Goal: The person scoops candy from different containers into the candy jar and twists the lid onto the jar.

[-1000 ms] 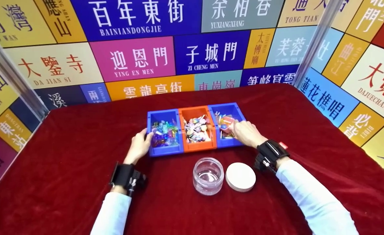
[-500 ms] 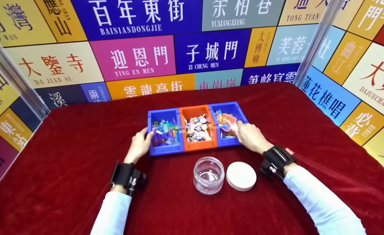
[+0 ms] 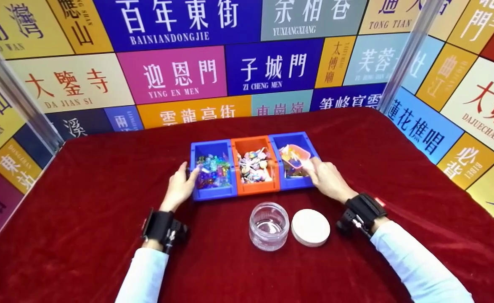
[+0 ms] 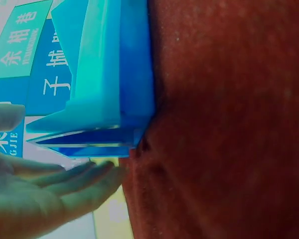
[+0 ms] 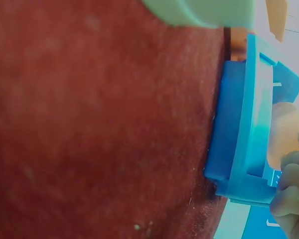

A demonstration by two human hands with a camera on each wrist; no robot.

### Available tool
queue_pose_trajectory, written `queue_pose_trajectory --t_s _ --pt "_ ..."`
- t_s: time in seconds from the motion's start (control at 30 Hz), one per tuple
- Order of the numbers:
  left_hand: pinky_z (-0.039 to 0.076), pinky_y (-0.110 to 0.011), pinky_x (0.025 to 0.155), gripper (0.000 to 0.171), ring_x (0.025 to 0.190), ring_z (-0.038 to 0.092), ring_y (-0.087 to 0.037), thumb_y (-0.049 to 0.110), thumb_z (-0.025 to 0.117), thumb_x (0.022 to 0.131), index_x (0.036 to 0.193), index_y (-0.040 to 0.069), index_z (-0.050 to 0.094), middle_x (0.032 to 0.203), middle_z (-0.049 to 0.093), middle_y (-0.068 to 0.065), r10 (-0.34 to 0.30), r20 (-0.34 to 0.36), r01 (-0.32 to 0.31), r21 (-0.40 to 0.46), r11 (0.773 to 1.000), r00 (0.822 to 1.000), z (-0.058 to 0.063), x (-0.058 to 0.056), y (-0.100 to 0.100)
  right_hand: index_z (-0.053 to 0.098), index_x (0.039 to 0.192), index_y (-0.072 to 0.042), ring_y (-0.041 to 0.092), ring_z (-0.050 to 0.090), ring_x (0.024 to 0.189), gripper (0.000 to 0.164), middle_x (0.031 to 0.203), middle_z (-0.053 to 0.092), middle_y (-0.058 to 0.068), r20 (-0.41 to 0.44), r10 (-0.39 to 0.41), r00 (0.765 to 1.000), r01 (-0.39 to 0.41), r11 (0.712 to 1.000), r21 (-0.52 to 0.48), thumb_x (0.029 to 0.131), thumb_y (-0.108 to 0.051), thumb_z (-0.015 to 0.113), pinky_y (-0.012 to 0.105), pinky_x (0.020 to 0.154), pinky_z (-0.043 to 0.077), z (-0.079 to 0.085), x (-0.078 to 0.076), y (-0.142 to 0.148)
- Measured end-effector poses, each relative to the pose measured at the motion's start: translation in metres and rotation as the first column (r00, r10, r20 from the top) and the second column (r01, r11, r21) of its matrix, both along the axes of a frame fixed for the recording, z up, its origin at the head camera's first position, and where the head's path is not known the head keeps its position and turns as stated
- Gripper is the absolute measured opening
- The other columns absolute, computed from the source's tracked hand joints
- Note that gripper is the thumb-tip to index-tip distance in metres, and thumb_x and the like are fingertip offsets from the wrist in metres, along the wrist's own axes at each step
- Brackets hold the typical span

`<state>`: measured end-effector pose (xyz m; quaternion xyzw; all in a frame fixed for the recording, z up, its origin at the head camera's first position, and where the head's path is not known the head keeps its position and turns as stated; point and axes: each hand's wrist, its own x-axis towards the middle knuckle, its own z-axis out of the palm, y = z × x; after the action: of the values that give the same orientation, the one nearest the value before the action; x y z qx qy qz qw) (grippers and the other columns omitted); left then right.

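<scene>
The orange bin point(image 3: 257, 189) is taken as landmark; it stands on a dark red cloth point(image 3: 213, 265) and contains small multicoloured pieces point(image 3: 253, 168), some with pale sticks. Joined to its left side is the left blue bin point(image 3: 215, 194), containing translucent coloured pieces point(image 3: 213, 168); joined to its right side is the right blue bin point(image 3: 299, 184). The right hand point(image 3: 328, 179), to the right of the orange bin, is grasping a pinkish-orange scoop point(image 3: 304, 155) by its handle. The scoop lies within the outline of the right blue bin and carries yellowish contents — its exact height against the rim cannot be determined. The left hand point(image 3: 180, 187), to the left of the orange bin, is at the outer end of the left blue bin, fingers extended and relaxed rather than clenched — firm contact cannot be confirmed. On the near side of the orange bin stands a clear jar point(image 3: 269, 235), upright, mouth uppermost. A white lid point(image 3: 310, 227) lies flat just beside the jar, nearer and to the right of the orange bin. Beyond the orange bin rise panels point(image 3: 171, 75) of coloured blocks bearing characters.
</scene>
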<state>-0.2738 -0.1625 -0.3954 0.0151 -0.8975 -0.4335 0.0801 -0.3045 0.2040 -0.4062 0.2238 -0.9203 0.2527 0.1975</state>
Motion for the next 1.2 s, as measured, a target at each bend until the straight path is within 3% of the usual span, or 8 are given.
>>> queue_pose_trajectory --t_s 0.17,0.4,0.63,0.83,0.93,1.07,1.13,1.2 --pt "0.028 -0.041 0.103 0.060 0.121 0.037 -0.038 0.026 0.053 0.089 0.131 -0.011 0.031 0.129 0.039 -0.031 0.021 -0.156 -0.024 -0.014 1.000 0.987 0.004 0.004 0.005 0.057 0.093 0.007 0.025 0.054 0.065 0.019 0.074 0.060 0.016 0.033 -0.012 0.999 0.014 0.998 -0.063 0.089 -0.010 0.052 0.037 0.056 0.043 0.002 0.003 0.005" --pt "0.035 -0.042 0.098 0.054 0.112 0.046 -0.036 0.018 0.062 0.083 0.124 -0.011 0.041 0.120 0.049 -0.028 -0.011 -0.412 0.010 -0.006 1.000 0.911 0.005 0.008 0.015 0.059 0.090 0.007 0.020 0.050 0.063 0.018 0.068 0.057 0.009 0.047 -0.005 0.999 0.012 0.987 -0.163 0.087 -0.010 0.056 0.030 0.055 0.039 0.008 0.009 0.013" --pt "0.036 -0.037 0.099 0.050 0.112 0.049 -0.032 0.018 0.065 0.081 0.120 -0.009 0.047 0.119 0.052 -0.024 -0.108 -0.504 0.102 -0.040 0.994 0.857 0.006 0.016 0.030 0.061 0.087 0.001 0.011 0.044 0.061 0.014 0.064 0.049 0.001 0.120 0.072 0.990 -0.036 0.960 -0.278 0.086 -0.013 0.057 0.020 0.054 0.034 0.015 0.023 0.018" --pt "0.037 -0.041 0.098 0.053 0.112 0.048 -0.032 0.024 0.063 0.082 0.122 -0.006 0.045 0.120 0.051 -0.023 -0.286 -0.464 0.293 -0.058 0.954 0.839 0.012 0.029 0.048 0.062 0.090 -0.002 0.006 0.043 0.058 0.015 0.068 0.049 0.000 0.214 0.153 0.965 -0.075 0.939 -0.335 0.086 -0.016 0.058 0.018 0.050 0.034 0.027 0.041 0.015" --pt "0.039 -0.043 0.095 0.056 0.112 0.048 -0.033 0.026 0.064 0.082 0.124 -0.004 0.043 0.122 0.051 -0.021 -0.403 -0.395 0.433 -0.014 0.901 0.826 0.014 0.036 0.055 0.062 0.091 0.001 0.005 0.042 0.055 0.015 0.066 0.047 0.000 0.252 0.223 0.942 -0.122 0.924 -0.361 0.086 -0.012 0.057 0.018 0.047 0.033 0.039 0.056 0.009" --pt "0.038 -0.042 0.097 0.067 0.117 0.045 -0.030 0.033 0.066 0.079 0.130 0.002 0.038 0.127 0.048 -0.017 -0.535 -0.239 0.558 0.038 0.829 0.810 0.015 0.046 0.062 0.061 0.092 0.004 0.003 0.043 0.057 0.014 0.067 0.049 0.003 0.294 0.311 0.904 -0.192 0.908 -0.372 0.087 -0.007 0.055 0.017 0.049 0.035 0.056 0.078 0.000" --pt "0.037 -0.040 0.097 0.075 0.119 0.043 -0.028 0.037 0.068 0.076 0.134 0.005 0.034 0.130 0.045 -0.016 -0.588 -0.150 0.601 0.051 0.798 0.794 0.014 0.050 0.064 0.061 0.092 0.003 0.004 0.046 0.063 0.012 0.072 0.055 0.007 0.309 0.340 0.888 -0.220 0.905 -0.364 0.086 -0.006 0.056 0.016 0.055 0.038 0.062 0.087 -0.003" --pt "0.038 -0.039 0.097 0.082 0.120 0.042 -0.028 0.037 0.071 0.073 0.136 0.006 0.030 0.133 0.042 -0.015 -0.638 -0.087 0.643 0.063 0.763 0.765 0.012 0.053 0.066 0.062 0.092 0.002 0.005 0.048 0.069 0.011 0.078 0.059 0.011 0.313 0.362 0.878 -0.251 0.906 -0.341 0.085 -0.006 0.057 0.016 0.061 0.040 0.064 0.093 -0.005"
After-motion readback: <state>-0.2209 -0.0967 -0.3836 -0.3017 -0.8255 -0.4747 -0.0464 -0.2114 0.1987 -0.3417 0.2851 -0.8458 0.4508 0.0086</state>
